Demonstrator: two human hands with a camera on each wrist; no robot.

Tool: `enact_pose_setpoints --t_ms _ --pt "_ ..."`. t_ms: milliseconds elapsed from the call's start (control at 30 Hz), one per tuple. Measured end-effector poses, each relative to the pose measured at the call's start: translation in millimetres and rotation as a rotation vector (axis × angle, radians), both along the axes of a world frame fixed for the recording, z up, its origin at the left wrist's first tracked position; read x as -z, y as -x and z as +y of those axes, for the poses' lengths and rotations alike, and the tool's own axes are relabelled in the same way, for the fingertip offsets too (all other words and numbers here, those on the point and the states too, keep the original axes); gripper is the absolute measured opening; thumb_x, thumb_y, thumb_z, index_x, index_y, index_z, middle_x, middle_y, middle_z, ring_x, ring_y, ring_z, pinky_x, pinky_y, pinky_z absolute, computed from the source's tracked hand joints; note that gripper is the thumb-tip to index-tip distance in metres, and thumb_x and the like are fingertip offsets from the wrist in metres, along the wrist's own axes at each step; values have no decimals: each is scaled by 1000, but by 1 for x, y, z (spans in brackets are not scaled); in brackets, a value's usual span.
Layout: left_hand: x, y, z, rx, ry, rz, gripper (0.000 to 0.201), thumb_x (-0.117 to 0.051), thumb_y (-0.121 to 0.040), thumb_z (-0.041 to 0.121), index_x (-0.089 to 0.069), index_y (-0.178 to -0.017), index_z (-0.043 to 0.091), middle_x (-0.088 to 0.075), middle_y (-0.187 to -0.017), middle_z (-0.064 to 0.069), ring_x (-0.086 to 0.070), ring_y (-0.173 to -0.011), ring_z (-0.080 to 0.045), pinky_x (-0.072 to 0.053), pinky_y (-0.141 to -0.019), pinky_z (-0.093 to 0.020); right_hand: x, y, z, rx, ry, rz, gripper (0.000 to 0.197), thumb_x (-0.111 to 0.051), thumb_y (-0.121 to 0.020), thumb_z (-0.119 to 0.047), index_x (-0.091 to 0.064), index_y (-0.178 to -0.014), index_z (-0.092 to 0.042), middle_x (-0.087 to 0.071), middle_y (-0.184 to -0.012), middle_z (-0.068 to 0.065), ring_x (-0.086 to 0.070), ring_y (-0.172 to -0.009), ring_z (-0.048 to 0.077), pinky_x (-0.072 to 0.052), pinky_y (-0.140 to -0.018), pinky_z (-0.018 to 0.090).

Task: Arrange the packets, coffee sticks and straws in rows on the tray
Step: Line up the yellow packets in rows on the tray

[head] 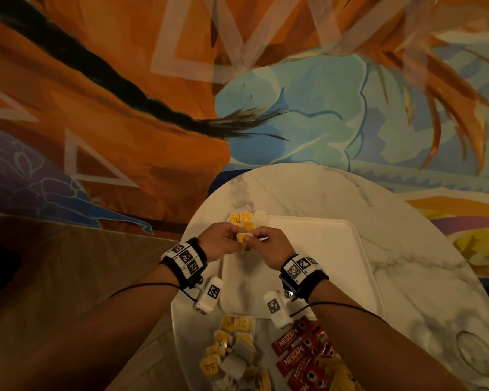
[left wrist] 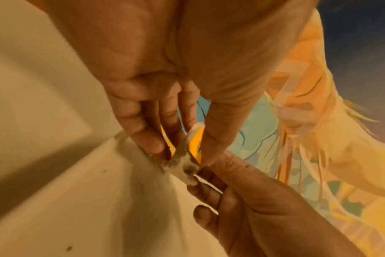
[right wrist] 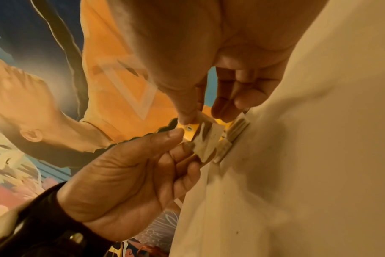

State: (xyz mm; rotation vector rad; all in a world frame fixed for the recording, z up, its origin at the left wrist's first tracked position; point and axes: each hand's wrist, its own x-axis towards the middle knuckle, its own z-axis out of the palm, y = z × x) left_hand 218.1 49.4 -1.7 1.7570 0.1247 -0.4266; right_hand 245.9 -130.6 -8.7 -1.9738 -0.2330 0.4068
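Both hands meet over the far left corner of the white tray. My left hand and right hand each pinch the same small yellow-and-white packet just above the tray. The left wrist view shows my left hand holding the packet between thumb and fingers. In the right wrist view, my right hand holds the packet from the other side. A few yellow packets lie together in the tray's far left corner.
The tray sits on a round marble table. Near me lie a loose pile of yellow packets and grey sachets and several red Nescafe coffee sticks. A clear glass stands at the table's right edge. A painted wall rises behind.
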Motion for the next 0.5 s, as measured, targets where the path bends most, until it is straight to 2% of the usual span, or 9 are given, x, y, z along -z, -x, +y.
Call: enact_pose_setpoints --t_ms 67,133,200,267,333,433,500 --pt "0 0 -2 -14 -2 4 19 -68 -85 -4 -70 -92 13 -69 -83 -14 -61 -74 -21 -49 -64 -26 5 0 -5 11 -25 4 14 -74 -88 -28 -77 -89 -14 -77 -84 2 -70 -80 14 -54 -77 26" --pt "-1 0 -6 -51 14 29 17 -68 -87 -4 -69 -88 13 -72 -78 -8 -66 -68 -16 -53 -63 -23 7 1 -9 -8 -7 0 11 -73 -88 -26 -76 -89 -15 -76 -83 3 -69 -78 15 -53 -75 33" --pt "-1 -2 -8 -79 15 46 15 -68 -87 -5 -67 -89 11 -71 -76 -7 -67 -67 -15 -54 -62 -23 5 3 -11 -27 5 24 5 -72 -89 -19 -73 -84 -19 -73 -78 1 -64 -71 10 -50 -66 28" --pt "0 -5 -9 -84 -39 34 13 -70 -85 -4 -67 -91 7 -71 -79 -12 -65 -70 -21 -53 -61 -25 0 4 -13 -17 -6 55 18 -70 -90 -13 -68 -78 -25 -68 -70 -6 -62 -62 1 -47 -58 16" --pt "2 -9 -8 -63 -149 -3 15 -73 -83 1 -68 -97 4 -70 -82 -13 -63 -71 -21 -51 -60 -22 0 -2 -17 34 4 60 19 -69 -91 -11 -67 -78 -24 -69 -70 -6 -64 -62 3 -45 -54 12" --pt "1 -15 -6 -33 -315 -68 21 -77 -82 4 -68 -101 4 -67 -85 -5 -62 -75 -14 -50 -72 -21 6 -20 -23 138 68 49 6 -70 -89 -13 -68 -85 -17 -72 -75 2 -68 -66 14 -47 -58 20" --pt "2 -18 -4 -22 -410 -90 23 -77 -81 6 -68 -102 8 -66 -88 -2 -62 -81 -15 -48 -76 -21 13 -31 -23 187 140 51 10 -72 -87 -15 -67 -80 -22 -71 -72 2 -68 -65 16 -50 -58 25"
